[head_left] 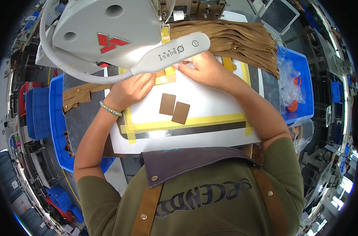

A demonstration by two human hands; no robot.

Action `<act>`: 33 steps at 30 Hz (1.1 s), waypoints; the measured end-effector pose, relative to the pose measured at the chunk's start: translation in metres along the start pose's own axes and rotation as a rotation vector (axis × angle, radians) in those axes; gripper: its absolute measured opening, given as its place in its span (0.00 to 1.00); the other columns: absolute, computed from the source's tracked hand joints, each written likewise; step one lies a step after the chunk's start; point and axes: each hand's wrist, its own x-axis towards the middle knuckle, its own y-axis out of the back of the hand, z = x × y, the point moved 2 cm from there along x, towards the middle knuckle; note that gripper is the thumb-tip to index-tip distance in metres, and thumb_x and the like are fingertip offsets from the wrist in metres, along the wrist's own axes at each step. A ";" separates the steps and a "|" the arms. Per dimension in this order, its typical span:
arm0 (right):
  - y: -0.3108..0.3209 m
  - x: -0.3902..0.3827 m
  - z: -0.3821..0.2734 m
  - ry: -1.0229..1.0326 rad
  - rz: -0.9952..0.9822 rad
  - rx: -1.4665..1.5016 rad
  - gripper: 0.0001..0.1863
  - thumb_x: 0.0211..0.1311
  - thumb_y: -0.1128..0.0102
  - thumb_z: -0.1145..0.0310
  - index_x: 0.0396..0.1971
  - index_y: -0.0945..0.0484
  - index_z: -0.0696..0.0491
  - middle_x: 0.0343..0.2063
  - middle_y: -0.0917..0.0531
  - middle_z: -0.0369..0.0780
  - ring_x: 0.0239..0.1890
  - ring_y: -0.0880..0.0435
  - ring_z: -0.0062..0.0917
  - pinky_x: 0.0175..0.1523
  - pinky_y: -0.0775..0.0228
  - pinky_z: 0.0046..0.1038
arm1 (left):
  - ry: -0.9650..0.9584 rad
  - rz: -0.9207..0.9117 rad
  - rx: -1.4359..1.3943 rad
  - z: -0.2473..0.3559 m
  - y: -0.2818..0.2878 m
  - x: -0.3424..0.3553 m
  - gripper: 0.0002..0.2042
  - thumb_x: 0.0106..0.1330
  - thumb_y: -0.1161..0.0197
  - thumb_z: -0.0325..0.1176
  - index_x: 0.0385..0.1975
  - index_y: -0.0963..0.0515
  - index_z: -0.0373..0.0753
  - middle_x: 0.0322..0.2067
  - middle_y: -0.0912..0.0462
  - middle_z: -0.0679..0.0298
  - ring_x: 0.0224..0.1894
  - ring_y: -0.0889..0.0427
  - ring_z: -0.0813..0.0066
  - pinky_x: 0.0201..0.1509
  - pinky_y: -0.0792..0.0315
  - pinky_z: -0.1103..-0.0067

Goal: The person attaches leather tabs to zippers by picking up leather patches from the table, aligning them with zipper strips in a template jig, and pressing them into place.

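Note:
My left hand [133, 90] is closed in a pinch beside the yellow-taped work area under the sewing machine head [104, 35]. Its fingertips meet at a small tan piece [160, 73], and what they grip is mostly hidden. On the other side of that spot, my right hand [208, 70] rests with its thumb stretched toward the yellow tape [170, 74]; the lamp [175, 53] covers some of its fingers. Two brown rectangular pieces [167, 104] [181, 113] lie nearer me on the white work surface [214, 102], their corners nearly touching.
A thick bundle of brown zipper strips [242, 39] lies at the back right. More brown strip [78, 96] hangs over the left edge. Blue bins stand left [57, 133] and right [307, 86], the right one holding clear plastic bags. The lamp's bent cable [82, 78] crosses above my left hand.

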 end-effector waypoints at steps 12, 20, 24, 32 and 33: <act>-0.001 -0.002 -0.001 -0.007 -0.010 0.044 0.12 0.69 0.36 0.68 0.44 0.11 0.58 0.44 0.11 0.46 0.46 0.12 0.39 0.54 0.20 0.37 | -0.033 0.032 0.085 -0.002 0.005 -0.004 0.05 0.58 0.30 0.25 0.34 0.16 0.40 0.34 0.17 0.72 0.36 0.17 0.80 0.41 0.21 0.84; 0.001 -0.001 -0.003 0.046 -0.030 -0.018 0.12 0.69 0.35 0.68 0.43 0.12 0.59 0.45 0.10 0.45 0.49 0.13 0.40 0.55 0.20 0.38 | -0.026 0.012 0.009 -0.005 -0.004 -0.002 0.06 0.56 0.31 0.25 0.33 0.17 0.41 0.36 0.15 0.71 0.41 0.14 0.79 0.46 0.19 0.80; 0.002 -0.001 -0.003 0.060 -0.037 -0.042 0.11 0.68 0.35 0.68 0.43 0.11 0.59 0.45 0.10 0.45 0.48 0.13 0.41 0.55 0.20 0.39 | -0.034 0.009 0.028 -0.004 -0.003 0.005 0.06 0.56 0.32 0.24 0.33 0.17 0.40 0.38 0.13 0.69 0.44 0.12 0.77 0.51 0.17 0.79; 0.001 0.000 -0.004 0.121 -0.047 -0.078 0.10 0.68 0.35 0.69 0.43 0.12 0.57 0.45 0.11 0.42 0.50 0.14 0.39 0.56 0.20 0.40 | -0.066 -0.184 0.083 0.007 -0.004 0.014 0.07 0.56 0.31 0.26 0.34 0.15 0.36 0.45 0.11 0.61 0.51 0.12 0.70 0.55 0.16 0.74; 0.001 -0.001 -0.007 0.120 -0.046 -0.077 0.10 0.68 0.35 0.69 0.43 0.12 0.57 0.45 0.11 0.42 0.50 0.14 0.39 0.56 0.20 0.40 | -0.085 -0.230 0.104 0.008 -0.003 0.020 0.05 0.56 0.32 0.26 0.31 0.16 0.37 0.40 0.12 0.64 0.48 0.13 0.72 0.53 0.16 0.75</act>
